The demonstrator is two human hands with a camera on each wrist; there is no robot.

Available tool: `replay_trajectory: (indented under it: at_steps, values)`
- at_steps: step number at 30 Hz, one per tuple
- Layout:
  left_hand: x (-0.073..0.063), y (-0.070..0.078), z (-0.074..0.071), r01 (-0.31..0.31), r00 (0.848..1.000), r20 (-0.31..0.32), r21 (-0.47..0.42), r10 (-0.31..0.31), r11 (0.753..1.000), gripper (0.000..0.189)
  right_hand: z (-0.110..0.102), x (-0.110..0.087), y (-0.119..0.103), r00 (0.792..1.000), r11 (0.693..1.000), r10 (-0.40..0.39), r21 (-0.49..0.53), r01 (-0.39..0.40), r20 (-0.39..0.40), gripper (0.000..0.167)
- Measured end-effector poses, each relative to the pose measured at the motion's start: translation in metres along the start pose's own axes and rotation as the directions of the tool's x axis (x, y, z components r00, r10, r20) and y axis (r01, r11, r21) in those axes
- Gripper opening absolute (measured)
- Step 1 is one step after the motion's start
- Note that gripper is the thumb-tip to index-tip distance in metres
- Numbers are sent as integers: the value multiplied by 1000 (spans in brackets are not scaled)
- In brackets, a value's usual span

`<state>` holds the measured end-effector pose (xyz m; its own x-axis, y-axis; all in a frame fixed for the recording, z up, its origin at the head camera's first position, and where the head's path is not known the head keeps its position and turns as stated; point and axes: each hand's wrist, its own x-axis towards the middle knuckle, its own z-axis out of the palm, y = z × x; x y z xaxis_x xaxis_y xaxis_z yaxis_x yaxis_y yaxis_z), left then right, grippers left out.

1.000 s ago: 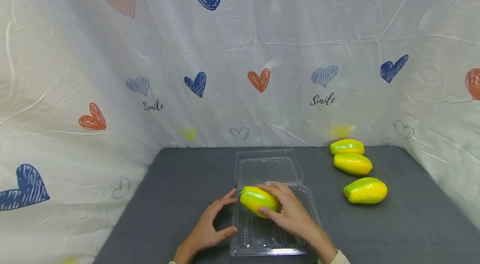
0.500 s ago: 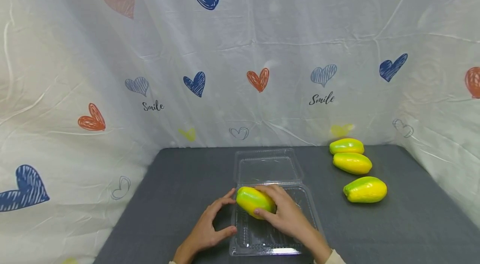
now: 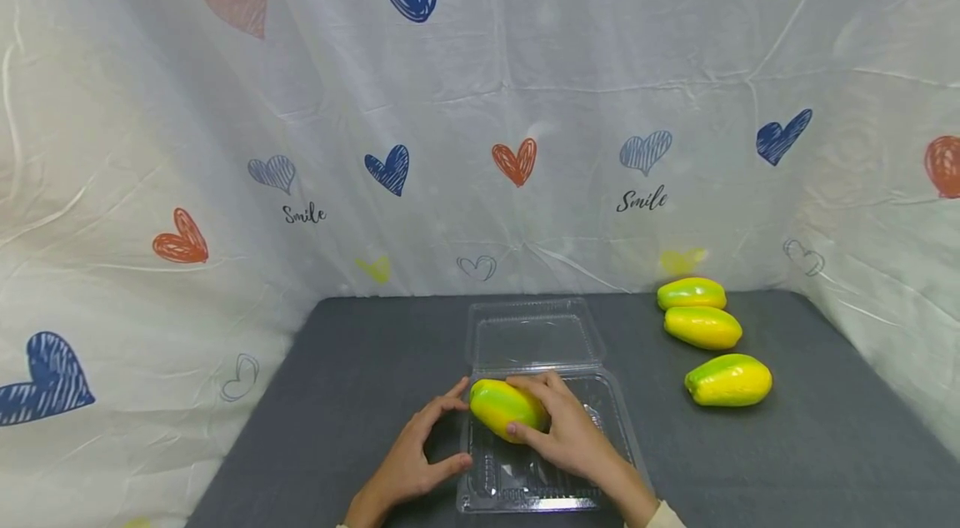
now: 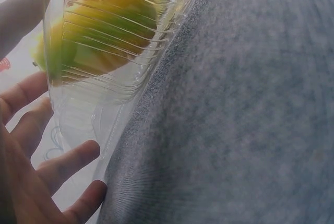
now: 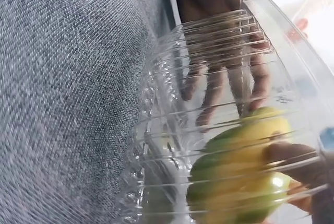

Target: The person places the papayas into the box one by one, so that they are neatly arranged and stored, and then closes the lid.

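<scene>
My right hand (image 3: 566, 428) grips a yellow-green papaya (image 3: 501, 410), thumb on the near side and fingers over the far side. The papaya is at the left part of a clear plastic clamshell box (image 3: 628, 436), whose lid (image 3: 528, 336) lies folded back. Through the ribbed wall, the right wrist view shows the papaya (image 5: 235, 166) low inside the box; whether it touches the bottom I cannot tell. At the box's left side my left hand (image 3: 416, 453) has its fingers spread. In the left wrist view those fingers (image 4: 73, 164) are against or close to the clear wall.
Three more papayas lie on the right of the grey table (image 3: 360, 370): one far back (image 3: 692, 293), one just in front of it (image 3: 703, 327), and one nearer (image 3: 727, 381). Behind the table hangs a white curtain (image 3: 442, 103) printed with hearts.
The right hand has carried the papaya a little left, then down toward the near side of the box. The left hand has kept its place.
</scene>
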<state>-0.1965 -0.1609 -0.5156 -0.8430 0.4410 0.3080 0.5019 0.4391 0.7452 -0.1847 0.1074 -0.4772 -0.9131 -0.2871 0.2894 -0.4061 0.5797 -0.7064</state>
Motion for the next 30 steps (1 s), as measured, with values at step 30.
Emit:
replay_trajectory:
  at_steps: [30]
  values:
    - [0, -4, 0, -24, 1000, 12, 30, 24, 999, 48, -1, -1, 1, 999, 1000, 24, -2, -24, 34, 60]
